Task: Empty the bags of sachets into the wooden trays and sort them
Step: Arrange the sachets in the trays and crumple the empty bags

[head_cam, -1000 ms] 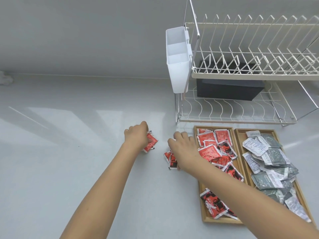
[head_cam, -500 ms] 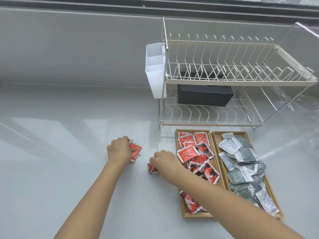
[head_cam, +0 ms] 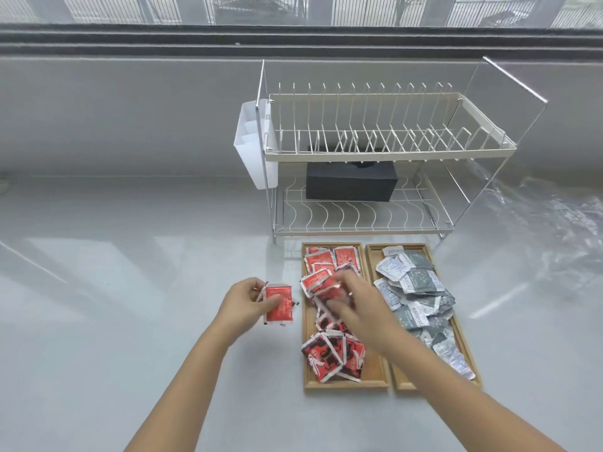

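Head view looks down on a pale grey counter point(head_cam: 98, 321) where two wooden trays lie side by side, touching along their long edges, just in front of a two-tier wire dish rack point(head_cam: 375, 151). The left tray point(head_cam: 346, 383) holds a loose heap of red sachets point(head_cam: 329, 353), some showing black print, scattered from its far end to its near end. The right tray point(head_cam: 421, 385) holds grey and white sachets point(head_cam: 417, 288) piled over one another. The left hand point(head_cam: 243, 305) hovers over the counter just left of the left tray, its fingers and thumb curled round a small stack of red sachets point(head_cam: 279, 305), the top one facing up. The right hand point(head_cam: 359, 308) reaches over the middle of the left tray, above the red heap; it is blurred, and red packets show at its fingertips, but whether it grips them or has let them go cannot be told. On the rack's lower shelf sits a black box point(head_cam: 350, 185), and a white plastic cutlery holder point(head_cam: 251, 148) hangs on the rack's left end. Crumpled clear plastic point(head_cam: 548, 223) lies on the counter to the right of the rack.
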